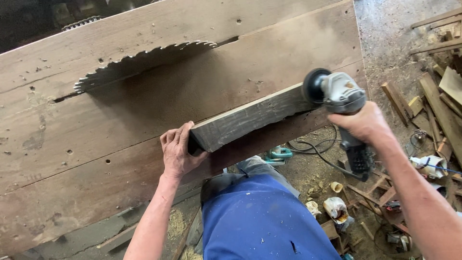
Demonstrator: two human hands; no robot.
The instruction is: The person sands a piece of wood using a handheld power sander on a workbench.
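From the head camera you look down on a worn wooden desk (96,144) with a large toothed circular saw blade (139,60) standing up through a slot in its top; a dark, rough wooden plank (250,115) lies along the near edge of the desk, slanting up toward the right; your left hand (178,151) is closed around the near end of this plank, fingers over the top face and thumb below, so this grip is holding the plank; your right hand (363,123) is wrapped tightly around the body of a grey angle grinder (339,94), so this grip is holding the tool; the black disc of the grinder touches the far right end of the plank, at its ragged edge; a black cable (313,154) runs from the grinder down toward the floor; below the desk you see your blue trousers (260,216); on the floor at the right lie many wood offcuts (433,96), sawdust, and a small teal tool (279,154) just under the edge of the desk.
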